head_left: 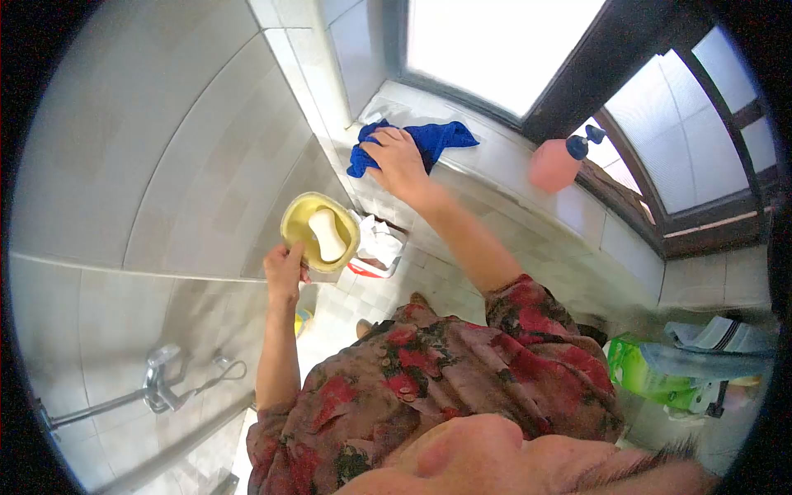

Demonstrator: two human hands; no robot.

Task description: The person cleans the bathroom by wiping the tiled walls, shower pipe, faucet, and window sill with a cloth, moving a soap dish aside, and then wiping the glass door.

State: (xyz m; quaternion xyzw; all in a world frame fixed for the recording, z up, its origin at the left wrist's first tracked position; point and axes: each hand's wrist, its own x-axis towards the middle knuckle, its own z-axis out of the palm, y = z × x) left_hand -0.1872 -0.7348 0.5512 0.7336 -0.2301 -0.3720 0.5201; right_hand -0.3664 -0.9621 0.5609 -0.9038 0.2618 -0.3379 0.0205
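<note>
My left hand (pixel 285 272) grips the near rim of a yellow soap dish (pixel 293 216), thumb on the inside edge. In the dish lies a white bar of soap (pixel 328 236), narrower at its middle. On the tiled windowsill (pixel 503 157), my right hand (pixel 396 161) presses down on a crumpled blue cloth (pixel 445 142), its fingers curled over the bunched left end. The cloth's other end spreads to the right along the sill. What lies under the cloth is hidden.
A pink pump bottle (pixel 554 167) with a dark top stands farther right on the sill, beside the dark window frame. Below the dish, a bin holds white crumpled paper (pixel 379 241). A metal tap (pixel 162 379) juts from the left wall. A green packet (pixel 648 375) sits at the right.
</note>
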